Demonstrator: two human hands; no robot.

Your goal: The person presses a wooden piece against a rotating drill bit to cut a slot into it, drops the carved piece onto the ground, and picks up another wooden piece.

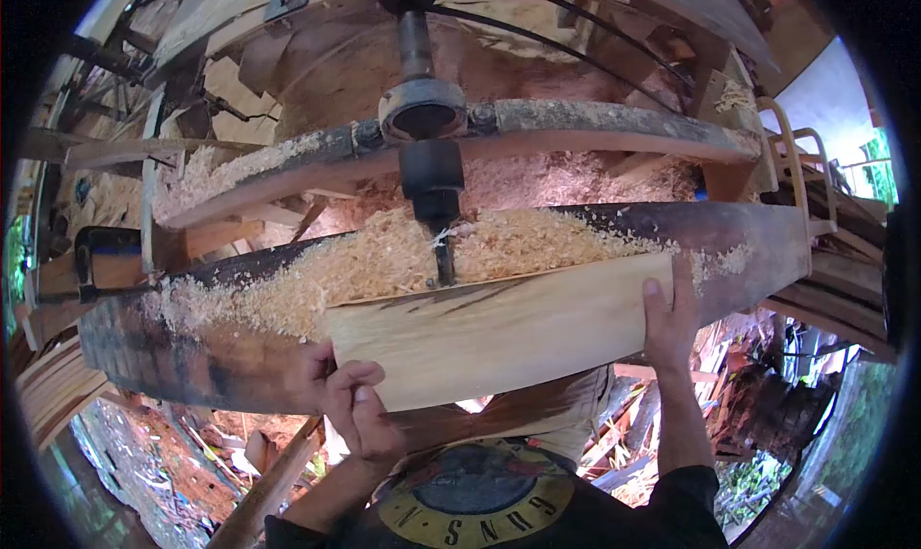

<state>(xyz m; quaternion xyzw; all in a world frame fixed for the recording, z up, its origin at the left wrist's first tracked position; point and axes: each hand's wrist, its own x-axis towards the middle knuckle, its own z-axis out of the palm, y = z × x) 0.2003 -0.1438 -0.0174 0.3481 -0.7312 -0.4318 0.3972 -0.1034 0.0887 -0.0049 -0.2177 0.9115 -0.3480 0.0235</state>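
A pale wooden board lies on the dark wooden work table, its near edge reaching past the table's front. My left hand grips the board's near left corner with curled fingers. At the opposite end, my right hand holds the short edge, thumb on the top face and fingers along the side. Just at the board's far edge stands a spindle with a cutting bit, hanging from a dark chuck. Whether the bit touches the wood I cannot tell.
Wood shavings are heaped around the bit and along the table. Behind runs a shavings-covered wooden beam. A dark clamp-like frame stands at the left. Stacked planks lie at the right, and scraps litter the ground below.
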